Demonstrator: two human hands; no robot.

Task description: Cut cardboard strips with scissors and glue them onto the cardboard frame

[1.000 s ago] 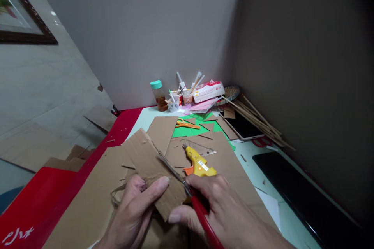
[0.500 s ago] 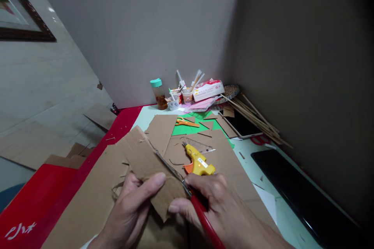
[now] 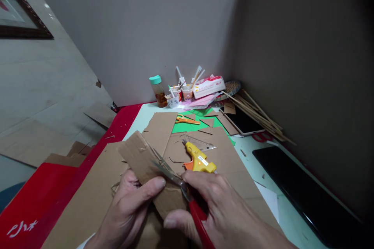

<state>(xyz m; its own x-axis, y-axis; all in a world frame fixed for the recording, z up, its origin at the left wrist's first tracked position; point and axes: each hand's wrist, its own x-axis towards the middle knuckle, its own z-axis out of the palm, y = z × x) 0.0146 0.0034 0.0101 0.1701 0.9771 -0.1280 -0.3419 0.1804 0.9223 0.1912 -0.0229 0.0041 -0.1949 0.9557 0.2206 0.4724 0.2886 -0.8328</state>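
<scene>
My left hand grips a strip of brown cardboard, thumb on top and fingers underneath. In my right hand are red-handled scissors, closed in around the handles. Their blades lie along the cardboard's right edge, slightly apart, pointing up and left. A thin sliver of cardboard shows by the blades. The right thumb lies near the strip's lower end. Just beyond the right hand, a yellow glue gun rests on a large cardboard sheet.
Orange scissors, a clear set square and cardboard scraps lie farther back. Behind them stand a bottle, cups with sticks and a tissue box. Wooden sticks, a tablet and a long black object are on the right.
The scissor blades have shifted from along the cardboard's edge to slightly over its face, and they look more parted. My left hand keeps its hold; the view has shifted slightly.
</scene>
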